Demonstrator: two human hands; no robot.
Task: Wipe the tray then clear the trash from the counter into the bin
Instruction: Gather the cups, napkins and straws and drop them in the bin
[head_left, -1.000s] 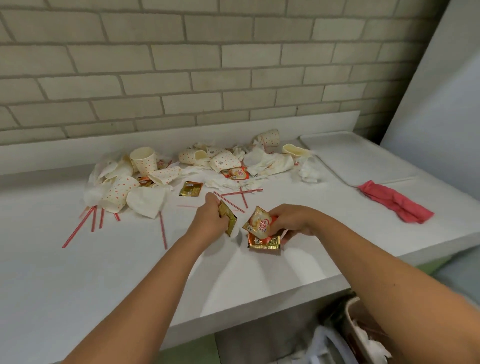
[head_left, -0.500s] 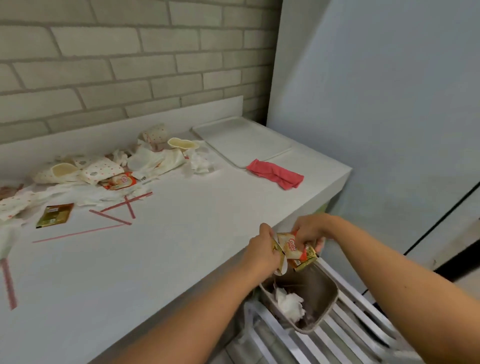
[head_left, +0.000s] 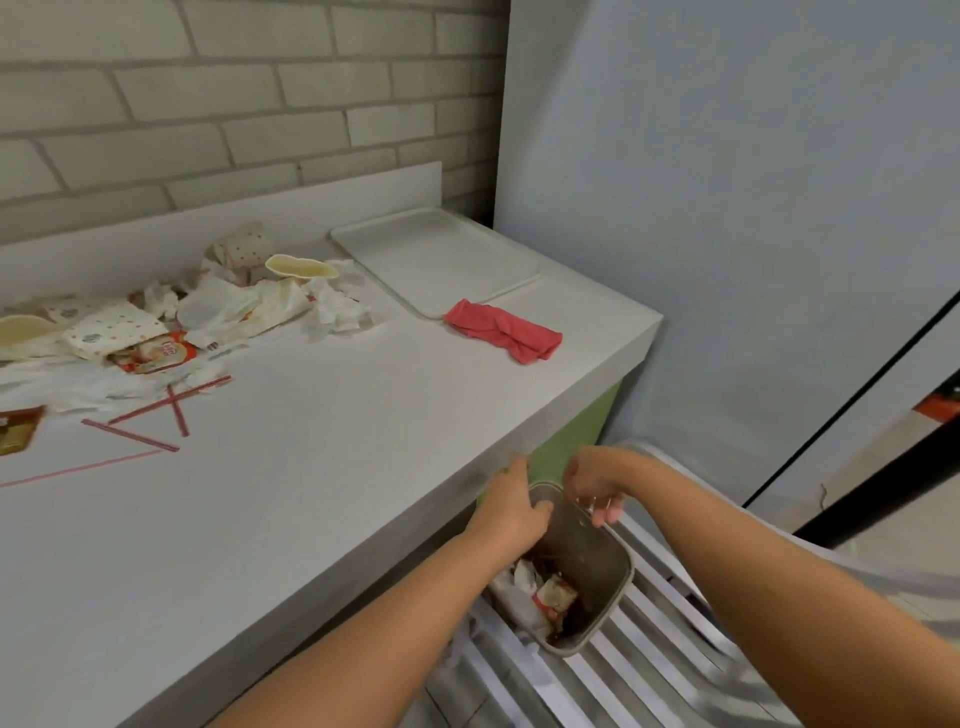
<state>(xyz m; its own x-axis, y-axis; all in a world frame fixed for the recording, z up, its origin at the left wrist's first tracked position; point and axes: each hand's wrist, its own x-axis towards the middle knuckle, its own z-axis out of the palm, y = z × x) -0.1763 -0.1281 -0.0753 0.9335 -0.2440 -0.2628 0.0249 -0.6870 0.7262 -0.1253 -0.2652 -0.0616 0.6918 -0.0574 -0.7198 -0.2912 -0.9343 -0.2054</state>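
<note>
Two hands hang over the bin (head_left: 597, 556), left hand (head_left: 511, 512) and right hand (head_left: 592, 486) close together but apart, fingers loose and pointing down, nothing in either one. Packets (head_left: 556, 597) and crumpled paper lie inside the bin, which sits on a slatted rack (head_left: 649, 670) below the counter (head_left: 311, 467) edge. Up top, the tray (head_left: 436, 260) rests in the far right corner, the red cloth (head_left: 504, 332) touching its near edge, while cups (head_left: 298, 267), napkins (head_left: 337, 306) and straws (head_left: 156, 415) litter the left side.
</note>
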